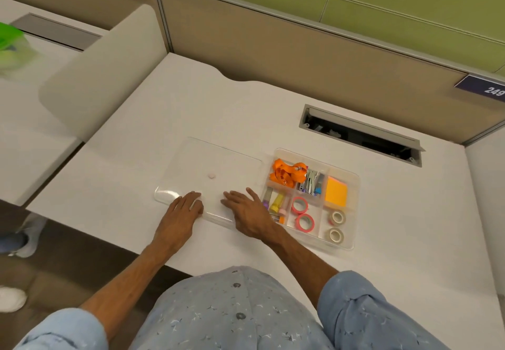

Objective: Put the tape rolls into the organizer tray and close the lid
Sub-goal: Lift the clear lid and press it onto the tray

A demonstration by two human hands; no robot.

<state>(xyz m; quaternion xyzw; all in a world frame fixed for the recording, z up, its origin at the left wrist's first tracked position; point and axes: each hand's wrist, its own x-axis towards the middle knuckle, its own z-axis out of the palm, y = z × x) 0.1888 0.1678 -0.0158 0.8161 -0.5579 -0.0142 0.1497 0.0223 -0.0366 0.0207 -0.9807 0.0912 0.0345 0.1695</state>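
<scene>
1. I've got both hands down on the lid (210,174), which lies flat on the desk (382,240) just left of the tray (352,243). It's clear plastic with a small round knob in the middle.

2. My left hand (181,213) sits on the near edge of the lid, fingers together and a bit curled over the rim. Looks like it's resting or pressing there; I can't tell if it actually has a grip on it.

3. My right hand (247,213) is flat on the lid's near right corner, fingers spread and pointing away from me. It has hold of nothing, palm down, right beside the tray's left wall.

4. Tape's already in the tray. Two pink rolls (299,205) sit one behind the other in the near middle compartment, and two clear rolls (336,218) sit the same way in the near right compartment.

5. Rest of the tray: an orange strap (287,173) in the far left compartment, a stapler (311,181) with some small bits next to it, an orange note pad (336,191) on the far right, and a yellow marker (277,203) in the near left one, partly behind my right hand.

6. So the tray is uncovered, lid off to its side.

7. There's a cable slot (360,133) in the desk behind the tray.
</scene>
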